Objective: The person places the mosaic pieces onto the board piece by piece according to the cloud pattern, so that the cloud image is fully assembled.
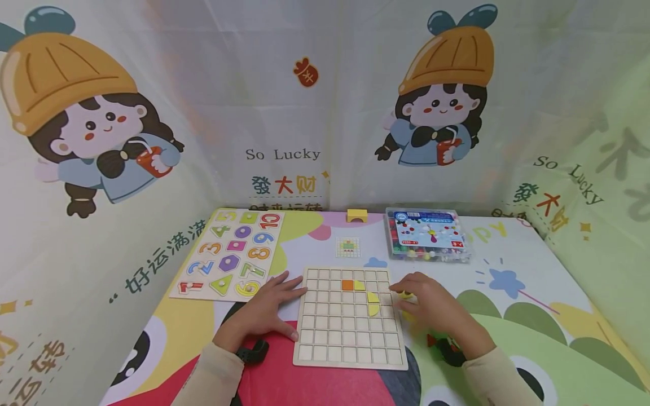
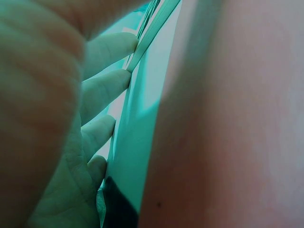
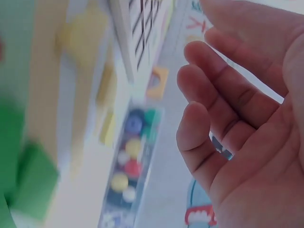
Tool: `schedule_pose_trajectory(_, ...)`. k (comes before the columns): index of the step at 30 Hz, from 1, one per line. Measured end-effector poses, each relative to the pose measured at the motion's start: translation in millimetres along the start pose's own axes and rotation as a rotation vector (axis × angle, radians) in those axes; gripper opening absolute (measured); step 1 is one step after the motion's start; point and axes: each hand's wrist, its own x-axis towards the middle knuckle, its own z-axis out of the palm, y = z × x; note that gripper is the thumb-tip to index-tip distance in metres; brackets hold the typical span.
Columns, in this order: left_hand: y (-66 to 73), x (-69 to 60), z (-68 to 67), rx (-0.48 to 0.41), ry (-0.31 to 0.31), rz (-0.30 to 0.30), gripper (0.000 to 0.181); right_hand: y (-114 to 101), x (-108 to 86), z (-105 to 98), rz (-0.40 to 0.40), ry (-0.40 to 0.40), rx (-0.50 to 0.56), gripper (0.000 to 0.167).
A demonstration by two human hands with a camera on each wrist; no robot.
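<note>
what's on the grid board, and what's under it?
On the grid board: one orange square and three yellow pieces, each in a cell. Underneath: can't see; the board covers that part of the printed tabletop.

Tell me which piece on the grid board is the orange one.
The orange square, the piece furthest left on the grid board; the other pieces there are all yellow.

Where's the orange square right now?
In the head view, the orange square lies on the grid board, second row from the top, middle column, immediately left of a yellow piece.
</note>
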Motion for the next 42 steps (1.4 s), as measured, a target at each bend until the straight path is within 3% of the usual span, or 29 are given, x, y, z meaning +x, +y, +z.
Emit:
schedule_pose_trajectory(5, -0.8, -0.3, 0.1, 0.005, -0.003, -0.010, 0.102, 19.2, -3.6, -15.4, -0.014, 0.058, 0.024, 0.030)
schedule_pose_trajectory(8, -1.6, -0.7, 0.3, 0.004, -0.006, -0.010, 0.102, 29.6, -2.2, -22.0, 0.023, 0.054, 0.014, 0.034)
schedule_pose_trajectory(15, -2.4, -1.7, 2.0, -0.008, -0.012, -0.009, 0.103, 50.4, 6.9, -27.3, 0.088, -0.012, 0.002, 0.047)
schedule_pose_trajectory(29, -0.5, -1.9, 1.9, -0.004, -0.010, -0.001, 0.102, 69.7, 29.6, -15.8, 0.225, -0.194, 0.043, 0.034)
schedule_pose_trajectory(42, 1.3, -0.7, -0.1, -0.007, -0.006, -0.003, 0.102, 73.9, 30.9, -9.3, 0.133, -0.188, -0.029, 0.023)
